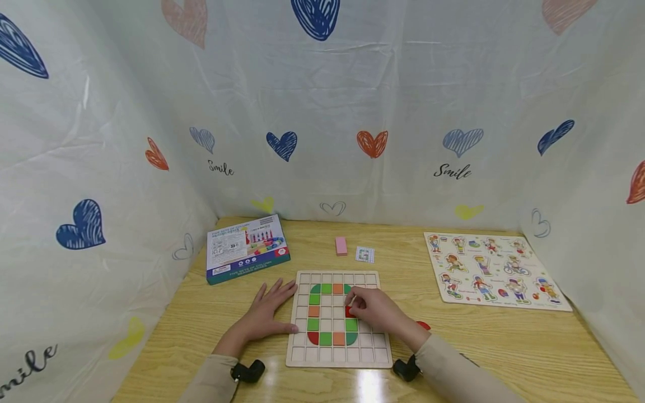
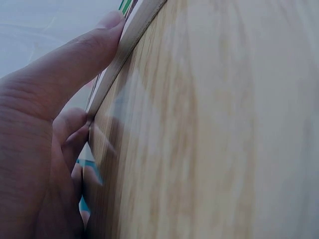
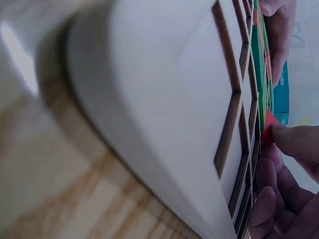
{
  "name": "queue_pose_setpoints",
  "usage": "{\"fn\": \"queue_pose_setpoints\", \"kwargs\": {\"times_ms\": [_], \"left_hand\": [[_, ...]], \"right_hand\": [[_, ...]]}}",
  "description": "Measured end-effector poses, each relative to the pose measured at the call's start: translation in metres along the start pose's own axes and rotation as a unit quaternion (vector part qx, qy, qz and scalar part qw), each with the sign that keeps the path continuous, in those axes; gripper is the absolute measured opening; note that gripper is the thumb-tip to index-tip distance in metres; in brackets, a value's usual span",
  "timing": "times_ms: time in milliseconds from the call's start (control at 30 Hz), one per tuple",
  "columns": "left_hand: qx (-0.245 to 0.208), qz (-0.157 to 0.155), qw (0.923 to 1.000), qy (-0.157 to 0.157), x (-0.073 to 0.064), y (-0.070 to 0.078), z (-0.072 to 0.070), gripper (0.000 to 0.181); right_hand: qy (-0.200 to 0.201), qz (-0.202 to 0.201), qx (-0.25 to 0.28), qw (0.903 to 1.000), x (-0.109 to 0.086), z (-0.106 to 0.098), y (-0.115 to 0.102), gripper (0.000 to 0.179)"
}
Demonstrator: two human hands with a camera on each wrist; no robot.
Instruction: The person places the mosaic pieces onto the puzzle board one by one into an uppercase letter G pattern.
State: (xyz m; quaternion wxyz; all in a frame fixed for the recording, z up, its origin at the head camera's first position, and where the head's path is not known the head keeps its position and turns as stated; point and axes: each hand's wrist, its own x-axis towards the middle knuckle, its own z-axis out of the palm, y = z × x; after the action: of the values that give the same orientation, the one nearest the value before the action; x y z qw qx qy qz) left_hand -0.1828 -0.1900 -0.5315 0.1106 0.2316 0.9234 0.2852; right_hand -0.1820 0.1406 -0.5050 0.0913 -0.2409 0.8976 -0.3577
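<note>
A pale wooden grid board [image 1: 326,354] lies on the table with green, orange and red tiles set in a rounded ring of its cells. My left hand [image 1: 266,314] rests beside it, fingers spread, with the thumb on the board's left edge. At the ring's right side, my right hand [image 1: 377,309] pinches a red tile [image 3: 268,126] between thumb and fingers. That red tile [image 1: 350,312] sits just above a light green tile [image 1: 351,325]. The right hand covers part of the ring's upper right.
A game box [image 1: 248,249] lies at the back left. Behind the board are a pink block [image 1: 341,246] and a small patterned card [image 1: 365,254]. A picture puzzle board [image 1: 496,272] lies at the right. Something red [image 1: 424,324] is partly hidden by the right forearm.
</note>
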Motion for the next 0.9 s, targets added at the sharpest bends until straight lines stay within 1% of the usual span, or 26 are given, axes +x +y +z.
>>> {"fn": "queue_pose_setpoints", "kwargs": {"times_ms": [100,233,533,733,900], "left_hand": [[0.0,-0.001,1.0,0.001,0.0,-0.0004,0.0004,0.101],[0.004,-0.001,1.0,0.001,0.0005,-0.0014,0.0012,0.101],[-0.002,-0.001,1.0,-0.001,0.0003,-0.0007,0.0006,0.101],[0.001,0.0,1.0,-0.001,0.0003,-0.0007,-0.0003,0.101],[0.001,-0.001,1.0,-0.001,-0.0003,0.0003,-0.0008,0.101]], "right_hand": [[-0.002,0.006,-0.003,1.0,-0.0001,0.0007,-0.0011,0.005],[-0.006,0.013,-0.005,0.9999,0.0007,0.0018,-0.0014,0.002],[-0.004,0.019,-0.018,0.9997,0.0011,0.0035,-0.0025,0.007],[-0.003,0.008,-0.009,0.9999,0.0007,0.0034,-0.0002,0.009],[0.003,0.001,-0.005,1.0,-0.0042,0.0006,0.0061,0.013]]}}
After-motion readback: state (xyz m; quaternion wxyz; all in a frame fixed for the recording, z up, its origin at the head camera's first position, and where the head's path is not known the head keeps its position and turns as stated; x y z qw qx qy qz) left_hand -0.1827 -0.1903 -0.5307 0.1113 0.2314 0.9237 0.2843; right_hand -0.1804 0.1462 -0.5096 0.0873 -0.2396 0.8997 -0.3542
